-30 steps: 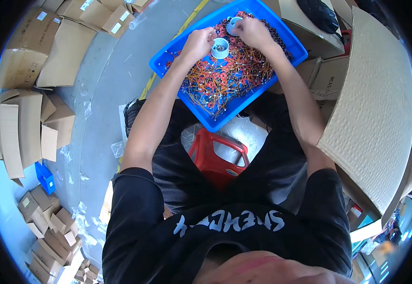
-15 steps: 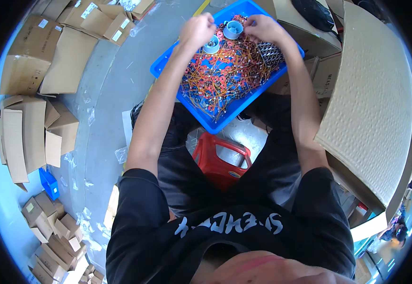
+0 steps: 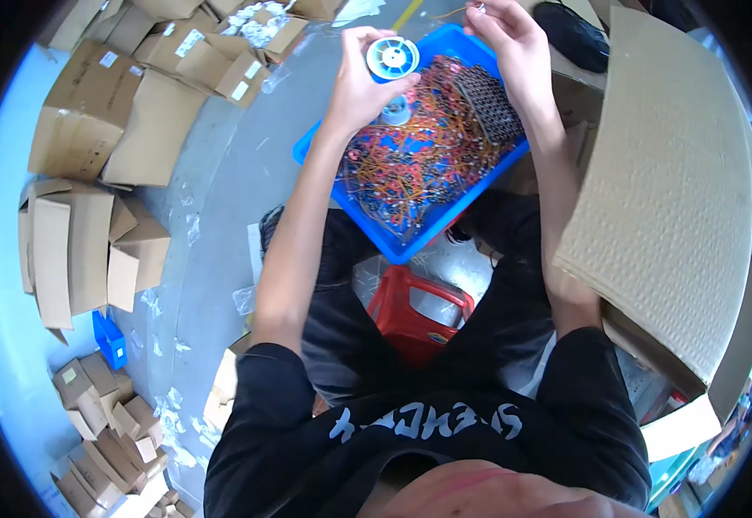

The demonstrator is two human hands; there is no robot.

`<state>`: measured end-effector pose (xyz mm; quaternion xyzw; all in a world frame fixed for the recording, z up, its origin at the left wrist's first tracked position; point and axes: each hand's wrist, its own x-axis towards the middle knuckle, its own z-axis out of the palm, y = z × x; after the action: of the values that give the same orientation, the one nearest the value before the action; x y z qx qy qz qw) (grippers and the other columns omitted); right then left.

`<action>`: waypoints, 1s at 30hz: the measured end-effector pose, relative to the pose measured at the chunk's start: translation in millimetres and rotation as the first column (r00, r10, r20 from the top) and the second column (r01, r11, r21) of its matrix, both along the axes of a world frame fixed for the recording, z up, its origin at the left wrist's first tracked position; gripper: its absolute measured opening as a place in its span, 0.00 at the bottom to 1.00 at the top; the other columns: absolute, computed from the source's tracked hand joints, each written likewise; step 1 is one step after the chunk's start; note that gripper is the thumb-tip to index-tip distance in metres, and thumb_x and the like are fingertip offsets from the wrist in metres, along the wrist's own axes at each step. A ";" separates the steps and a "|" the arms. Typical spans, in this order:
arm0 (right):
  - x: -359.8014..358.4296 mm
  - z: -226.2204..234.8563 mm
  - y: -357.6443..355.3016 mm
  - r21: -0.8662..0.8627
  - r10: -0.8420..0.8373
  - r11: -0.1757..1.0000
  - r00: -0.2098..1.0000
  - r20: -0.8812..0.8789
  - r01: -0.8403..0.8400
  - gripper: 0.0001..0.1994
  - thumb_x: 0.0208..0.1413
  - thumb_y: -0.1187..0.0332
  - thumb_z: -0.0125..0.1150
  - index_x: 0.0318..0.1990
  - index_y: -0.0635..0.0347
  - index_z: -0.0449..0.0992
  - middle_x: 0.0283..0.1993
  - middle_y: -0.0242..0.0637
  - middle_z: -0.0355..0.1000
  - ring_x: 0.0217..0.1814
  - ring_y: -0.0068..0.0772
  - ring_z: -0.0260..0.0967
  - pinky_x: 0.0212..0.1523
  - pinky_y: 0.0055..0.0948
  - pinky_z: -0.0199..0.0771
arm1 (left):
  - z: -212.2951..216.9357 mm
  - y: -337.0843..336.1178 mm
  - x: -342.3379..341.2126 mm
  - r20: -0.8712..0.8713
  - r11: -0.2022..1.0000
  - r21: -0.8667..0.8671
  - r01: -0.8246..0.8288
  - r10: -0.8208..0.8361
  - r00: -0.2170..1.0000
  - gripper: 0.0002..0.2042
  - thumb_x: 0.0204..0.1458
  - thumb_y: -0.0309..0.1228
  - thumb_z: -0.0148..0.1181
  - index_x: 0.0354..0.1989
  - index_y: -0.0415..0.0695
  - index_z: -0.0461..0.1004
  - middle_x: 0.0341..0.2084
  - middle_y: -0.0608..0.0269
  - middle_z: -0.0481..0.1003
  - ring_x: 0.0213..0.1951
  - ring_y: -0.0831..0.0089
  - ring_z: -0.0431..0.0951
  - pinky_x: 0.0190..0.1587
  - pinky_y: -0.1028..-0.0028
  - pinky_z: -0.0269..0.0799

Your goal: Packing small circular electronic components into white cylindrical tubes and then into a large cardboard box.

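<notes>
A pale blue round plastic piece with a spoked face, like a spool (image 3: 393, 58), is gripped between the thumb and fingers of my left hand (image 3: 357, 85), above the far left side of a blue tray (image 3: 398, 250). Past the tray's far right corner, my right hand (image 3: 516, 45) pinches the end of a thin orange wire (image 3: 448, 13). Many small parts with orange wires and red-pink pieces (image 3: 410, 164) lie tangled in the tray. Among them, just below my left hand, stands another pale blue round piece (image 3: 396, 110). A dark gridded block (image 3: 486, 104) rests along the tray's right side.
Close on the right rises a large cardboard sheet (image 3: 661, 198). A red plastic stool (image 3: 406, 319) is between my legs. Opened cardboard boxes (image 3: 74, 250) and a small blue bin (image 3: 109, 339) line the left, with plastic scraps on the floor. A black shoe (image 3: 571, 36) shows at the far right.
My left hand now holds a pale blue round piece up, tilted to show its spoked face. The right hand has risen away from the tray with a wire in its fingers. The view has shifted slightly.
</notes>
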<state>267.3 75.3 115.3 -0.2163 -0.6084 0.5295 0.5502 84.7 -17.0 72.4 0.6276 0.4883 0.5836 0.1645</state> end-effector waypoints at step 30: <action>-59.6 17.9 -94.5 0.258 0.059 0.962 0.992 0.108 -0.085 0.14 0.52 0.80 0.61 0.47 0.69 0.70 0.42 0.43 0.74 0.41 0.25 0.75 0.40 0.19 0.74 | 22.8 -43.8 -21.3 -0.092 0.859 0.290 -0.421 0.463 0.882 0.34 0.33 0.23 0.72 0.52 0.42 0.61 0.44 0.51 0.65 0.45 0.58 0.71 0.46 0.65 0.69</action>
<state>207.7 -19.2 133.1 -0.1455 -0.7071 0.4528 0.5232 63.4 -60.8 95.2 0.5587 0.5497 0.6133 -0.0975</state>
